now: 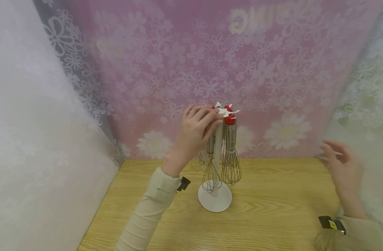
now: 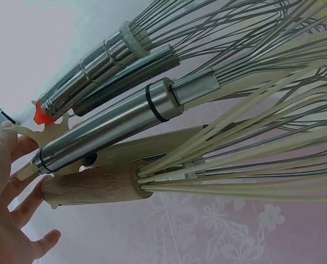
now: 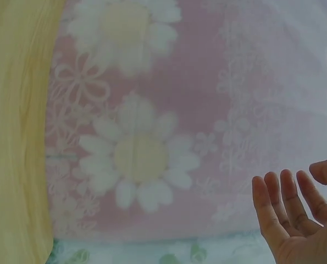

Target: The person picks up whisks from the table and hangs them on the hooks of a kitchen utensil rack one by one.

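A white stand with a round base and a star-shaped hook top stands on the table, hung with several whisks. My left hand is at that top, pinching one of its arms between thumb and fingers. A steel whisk with a red cap hangs on the stand's right side. In the left wrist view, a steel-handled whisk and a wooden-handled whisk hang close to the fingers. My right hand is in the air at the right, loosely curled and holding nothing.
The wooden table meets a pink flowered backdrop behind the stand. A pale panel is at the left, a flowered one at the right. Blurred whisk wires show below the right wrist.
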Demonstrator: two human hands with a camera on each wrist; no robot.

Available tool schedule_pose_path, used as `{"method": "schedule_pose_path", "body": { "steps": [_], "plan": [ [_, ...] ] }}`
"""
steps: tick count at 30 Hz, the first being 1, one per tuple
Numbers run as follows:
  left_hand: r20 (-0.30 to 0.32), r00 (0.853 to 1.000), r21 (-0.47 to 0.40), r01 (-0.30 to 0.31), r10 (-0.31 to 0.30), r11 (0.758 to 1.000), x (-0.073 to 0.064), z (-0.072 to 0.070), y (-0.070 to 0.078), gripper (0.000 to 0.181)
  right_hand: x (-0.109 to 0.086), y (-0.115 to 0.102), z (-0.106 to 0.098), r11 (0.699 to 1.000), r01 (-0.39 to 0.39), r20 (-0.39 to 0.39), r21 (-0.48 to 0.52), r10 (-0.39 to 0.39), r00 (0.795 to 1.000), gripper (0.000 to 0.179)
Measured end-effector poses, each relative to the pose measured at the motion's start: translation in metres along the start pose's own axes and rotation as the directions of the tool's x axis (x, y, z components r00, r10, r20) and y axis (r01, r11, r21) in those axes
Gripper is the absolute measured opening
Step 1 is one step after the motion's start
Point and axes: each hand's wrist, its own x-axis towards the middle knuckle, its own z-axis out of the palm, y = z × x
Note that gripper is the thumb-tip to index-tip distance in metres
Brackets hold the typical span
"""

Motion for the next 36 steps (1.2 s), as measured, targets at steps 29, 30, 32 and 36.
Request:
{"method": "schedule_pose_path", "body": {
  "steps": [29,30,32,36],
  "plan": [
    [0.021,1.000,0.018,0.015,-0.015,1.000,0.001,-0.001,0.002,0.016,0.011,0.067,-0.088,0.647,0.248,0.280,-0.721,-0.055,0.959,0.036],
    [0.021,1.000,0.016,0.015,-0.015,1.000,0.001,-0.001,0.002,0.015,0.011,0.070,-0.090,0.638,0.251,0.288,-0.728,-0.048,0.956,0.035],
    [0.020,1.000,0.013,0.016,-0.017,1.000,0.001,-0.001,0.002,0.014,0.012,0.075,-0.094,0.623,0.258,0.306,-0.739,-0.032,0.952,0.034],
    [0.013,1.000,0.003,0.017,-0.017,1.000,0.000,-0.001,0.001,0.012,0.012,0.081,-0.101,0.583,0.264,0.334,-0.769,0.014,0.942,0.035]
  ]
}}
